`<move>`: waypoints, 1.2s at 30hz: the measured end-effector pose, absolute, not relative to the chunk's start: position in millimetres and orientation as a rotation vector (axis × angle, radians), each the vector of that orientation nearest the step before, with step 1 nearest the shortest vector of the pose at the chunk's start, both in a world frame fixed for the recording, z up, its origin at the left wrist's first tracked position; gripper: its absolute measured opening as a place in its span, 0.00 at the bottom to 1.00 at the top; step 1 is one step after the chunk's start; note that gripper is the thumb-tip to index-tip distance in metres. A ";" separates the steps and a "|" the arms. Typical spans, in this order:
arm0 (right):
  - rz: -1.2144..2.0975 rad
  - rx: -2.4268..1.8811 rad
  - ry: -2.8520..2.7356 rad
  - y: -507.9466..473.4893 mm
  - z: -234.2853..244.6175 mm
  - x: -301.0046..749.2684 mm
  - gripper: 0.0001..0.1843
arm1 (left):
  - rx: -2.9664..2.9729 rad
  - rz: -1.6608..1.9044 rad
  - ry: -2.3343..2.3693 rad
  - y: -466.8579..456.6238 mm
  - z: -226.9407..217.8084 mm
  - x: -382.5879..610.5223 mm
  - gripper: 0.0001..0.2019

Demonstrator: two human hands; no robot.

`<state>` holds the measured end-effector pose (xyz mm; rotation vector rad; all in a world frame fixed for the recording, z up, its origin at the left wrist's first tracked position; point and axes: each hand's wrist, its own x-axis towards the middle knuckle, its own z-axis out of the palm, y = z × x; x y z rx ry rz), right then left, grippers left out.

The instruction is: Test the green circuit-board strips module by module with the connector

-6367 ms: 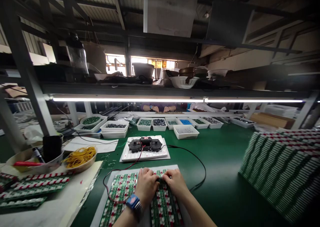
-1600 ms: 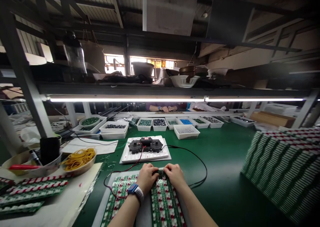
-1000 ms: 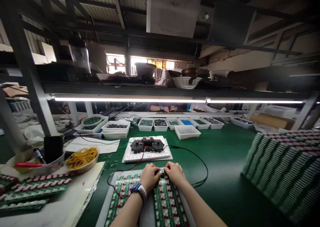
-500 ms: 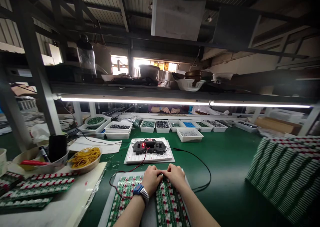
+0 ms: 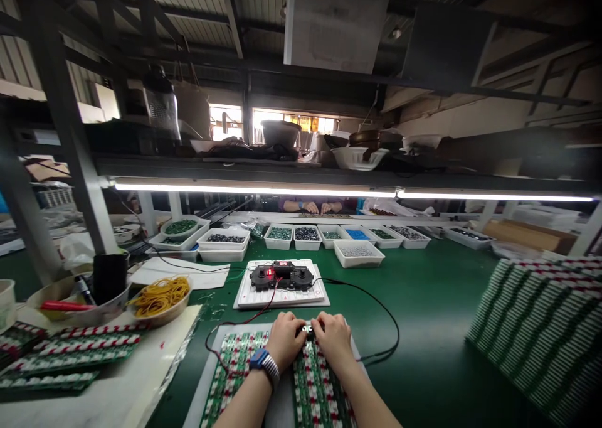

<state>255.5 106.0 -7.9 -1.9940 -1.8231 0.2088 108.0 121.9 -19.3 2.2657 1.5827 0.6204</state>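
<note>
Bench [image 5: 437,315]: green.
Circuit panel [image 5: 316,378]: six o'clock, green, rowed with white and red parts.
Left hand [image 5: 285,340], right hand [image 5: 333,339]: at its twelve-o'clock end, fingers bent narrow; cannot tell whether gripping.

Two boards [image 5: 320,378] on one mat [image 5: 284,398], one black device [image 5: 283,271], two lit tubes [image 5: 256,190].
</note>
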 end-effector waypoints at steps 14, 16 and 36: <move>0.254 -1.962 -1.808 106.2 -4.3 258.6 0.13 | 2.241 0.641 1.586 124.3 -22.5 106.8 0.15; 0.264 -1.959 -1.810 106.1 -2.5 258.8 0.14 | 2.243 0.641 1.587 124.5 -22.7 106.7 0.15; 0.424 -1.828 -1.732 99.3 14.0 251.2 0.11 | 2.342 0.586 1.637 120.1 12.2 91.7 0.12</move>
